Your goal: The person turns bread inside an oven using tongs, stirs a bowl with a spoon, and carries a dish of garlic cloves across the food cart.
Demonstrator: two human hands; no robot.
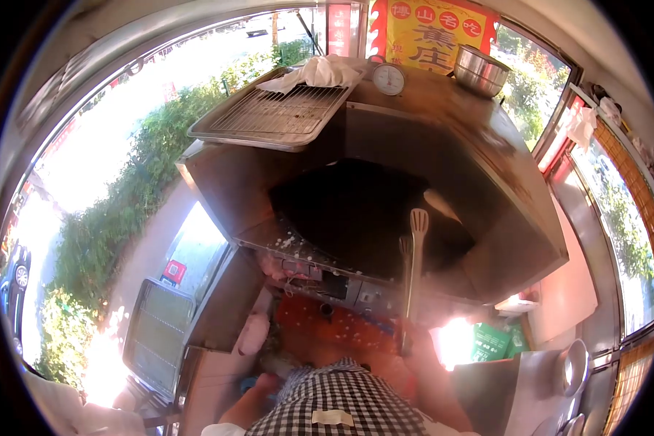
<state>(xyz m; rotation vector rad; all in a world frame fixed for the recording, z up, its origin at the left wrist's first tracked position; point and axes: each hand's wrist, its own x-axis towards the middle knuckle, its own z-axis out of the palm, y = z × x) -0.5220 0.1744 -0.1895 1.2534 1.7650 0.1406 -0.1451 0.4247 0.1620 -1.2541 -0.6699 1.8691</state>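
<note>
My right hand [408, 343] is closed around the lower end of long metal tongs [415, 270]. Their slotted tips point up, in front of the dark oven opening [349, 211]. Just beyond the tips, an elongated pale-brown piece [442, 206], perhaps bread, shows against the oven's dark inside. Low at the left of my checked apron [341, 396] is my left hand [270, 383], with its fingers curled in. A small blue item [250, 383] lies beside it; whether the hand grips anything is hidden.
A wire rack on a tray [269, 116] rests atop the oven, with a white cloth [323, 73]. A dial gauge [389, 78] and a steel pot [480, 70] are also there. Another rack tray [158, 338] leans at left. A steel counter [487, 385] stands at right.
</note>
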